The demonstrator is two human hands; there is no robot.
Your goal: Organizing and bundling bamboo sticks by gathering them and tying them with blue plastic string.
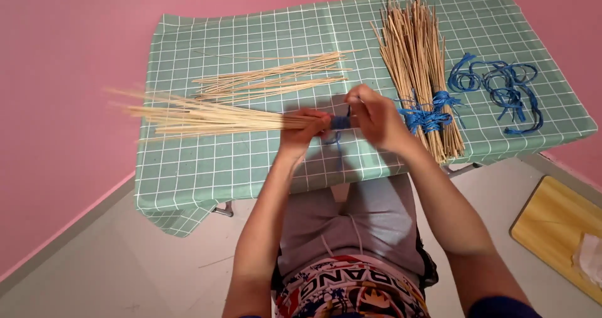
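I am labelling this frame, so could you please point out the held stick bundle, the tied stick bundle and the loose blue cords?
Held stick bundle (213, 119), head view, middle of the sticks.
Tied stick bundle (415, 48), head view, upper sticks.
Loose blue cords (501, 89), head view, middle of the tangle.

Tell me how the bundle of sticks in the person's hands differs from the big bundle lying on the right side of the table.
The held bundle is thinner and points sideways, fanning out to the left; the big bundle is thicker and runs away from the person. The left hand and right hand grip the held bundle at its blue-wrapped end; the big bundle lies untouched on the checked cloth. Both are pale sticks bound with blue string.
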